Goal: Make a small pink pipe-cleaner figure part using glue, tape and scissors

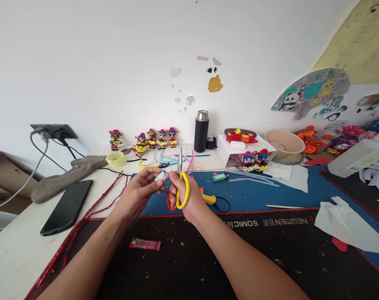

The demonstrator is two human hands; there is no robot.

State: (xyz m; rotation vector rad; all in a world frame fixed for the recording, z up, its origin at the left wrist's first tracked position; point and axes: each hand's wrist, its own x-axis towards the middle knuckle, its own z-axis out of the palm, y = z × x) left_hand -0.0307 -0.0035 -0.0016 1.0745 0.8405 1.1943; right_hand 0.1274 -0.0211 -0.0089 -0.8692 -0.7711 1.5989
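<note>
Above the black mat (164, 275), the left hand (141, 189) is holding a small pale piece (161, 176), its grip clamping the piece between thumb and fingers. Just beside it, the right hand (191, 196) is gripping scissors (179, 160), its grip closing around the yellow and red handles while the blades are pointing up, away from the person. The right thumb is hovering close to the piece; whether it is touching is hard to tell.

Nearer the person, a red lighter (145, 244) is lying on the black mat. Behind the right wrist, a yellow tool (210, 199) with a black cord is resting on the blue mat (250, 200), with a green packet (220, 177) lying farther back.

Left of the hands, red strands (80, 227) are running across the worktop (16, 254) and the black mat's edge, and a phone (67, 207) is lying near the wood (67, 175). Along the wall, colourful figures (140, 144) are standing left of a black bottle (201, 133). Right of the bottle, a white box (222, 155) is carrying red and yellow pieces, two more figures are standing in front of it, and a bowl (285, 143) is sitting beyond.
</note>
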